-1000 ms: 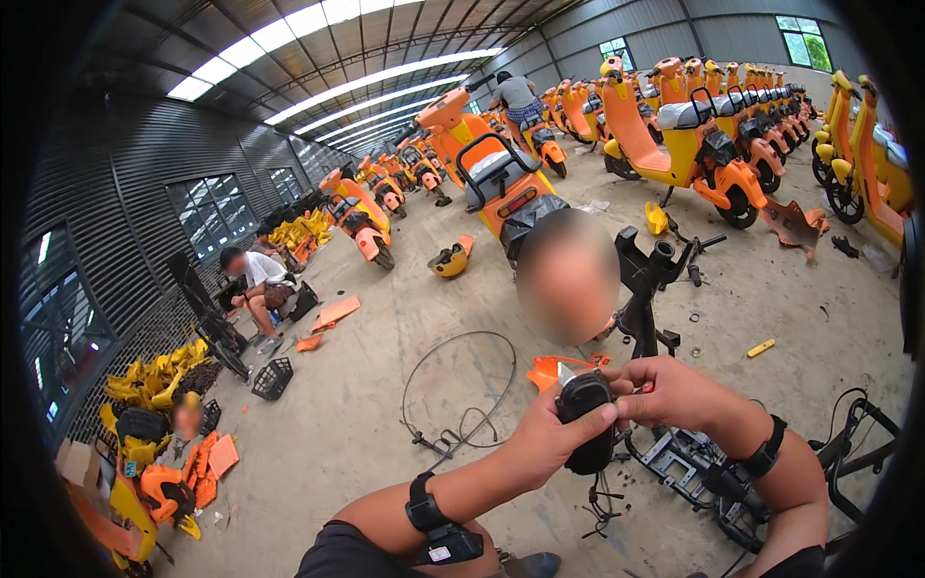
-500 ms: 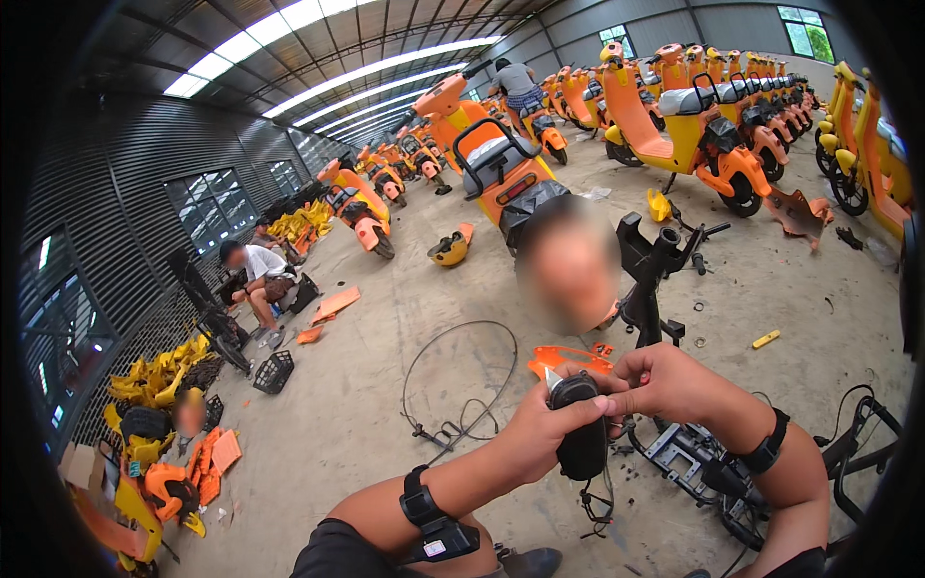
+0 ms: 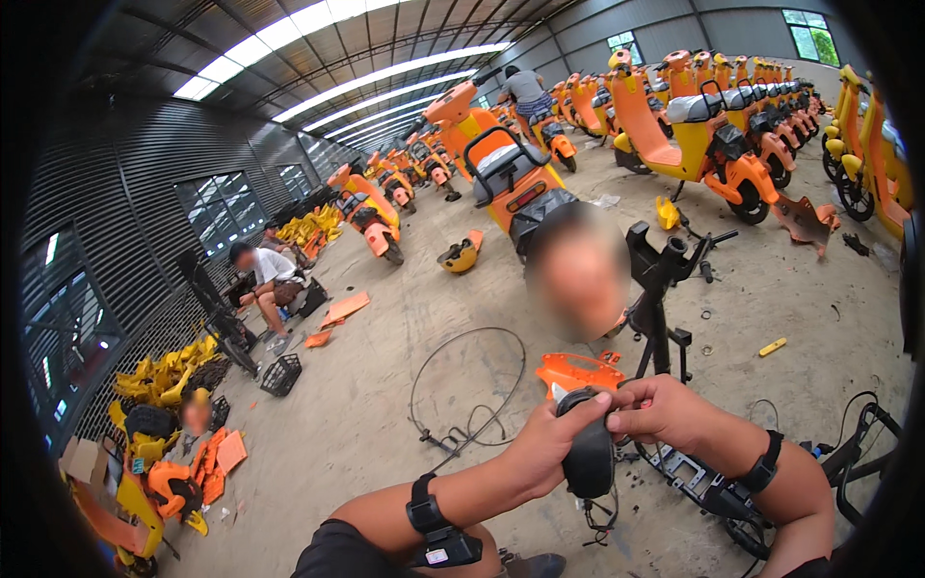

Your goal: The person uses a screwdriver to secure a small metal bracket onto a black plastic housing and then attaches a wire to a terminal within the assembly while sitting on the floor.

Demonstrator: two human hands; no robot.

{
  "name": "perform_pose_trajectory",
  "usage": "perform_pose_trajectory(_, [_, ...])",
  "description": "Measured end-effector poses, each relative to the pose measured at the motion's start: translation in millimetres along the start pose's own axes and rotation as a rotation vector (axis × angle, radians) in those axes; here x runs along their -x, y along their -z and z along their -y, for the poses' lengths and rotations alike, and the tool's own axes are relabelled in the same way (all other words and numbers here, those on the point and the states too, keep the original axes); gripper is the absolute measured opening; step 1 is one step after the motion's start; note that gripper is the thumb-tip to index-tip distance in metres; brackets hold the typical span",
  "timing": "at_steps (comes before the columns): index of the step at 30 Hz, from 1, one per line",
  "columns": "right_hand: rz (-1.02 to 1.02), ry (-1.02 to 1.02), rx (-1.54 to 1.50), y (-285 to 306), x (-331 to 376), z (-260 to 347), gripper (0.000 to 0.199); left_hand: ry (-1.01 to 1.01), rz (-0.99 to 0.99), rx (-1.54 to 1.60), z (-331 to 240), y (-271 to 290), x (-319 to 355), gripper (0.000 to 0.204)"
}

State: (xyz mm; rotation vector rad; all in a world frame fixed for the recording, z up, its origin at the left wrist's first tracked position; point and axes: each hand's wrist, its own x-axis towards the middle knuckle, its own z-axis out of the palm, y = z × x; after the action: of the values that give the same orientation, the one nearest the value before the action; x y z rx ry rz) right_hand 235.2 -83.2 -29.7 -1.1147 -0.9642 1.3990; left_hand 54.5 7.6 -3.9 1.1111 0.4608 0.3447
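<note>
My left hand (image 3: 540, 445) is wrapped round a black oval housing (image 3: 589, 464), thumb on its upper face. A pale, shiny piece shows at the housing's top left. Thin dark wires (image 3: 603, 520) dangle from its lower end. My right hand (image 3: 665, 412) meets the left thumb at the housing's upper right edge. Its thumb and forefinger are pinched together there, and whatever lies between them is hidden. Just beyond my hands an orange plastic panel (image 3: 578, 372) rests on the concrete floor.
A black scooter frame (image 3: 658, 299) rises ahead, its metal rack (image 3: 689, 474) low at right. A looped cable (image 3: 412, 371) and a yellow stick-shaped item (image 3: 773, 347) lie on the floor. Orange-yellow scooters (image 3: 646, 144) fill the back. A person (image 3: 275, 275) sits left near a black basket (image 3: 280, 376).
The housing has tipped slightly and sits a little lower in my left hand. My right fingers have closed in nearer the left thumb; a small red spot seen there before no longer shows.
</note>
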Motion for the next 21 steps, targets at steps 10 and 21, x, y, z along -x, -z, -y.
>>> perform_pose_trajectory(10, [-0.108, 0.078, 0.139, -2, -5, 7, 0.028, -0.023, 0.072, 0.126, -6, 1, -4, 0.031])
perform_pose_trajectory(21, [-0.256, 0.208, 0.502, -13, -7, 20, 0.029, -0.032, -0.048, 0.151, 5, 10, -21, 0.027])
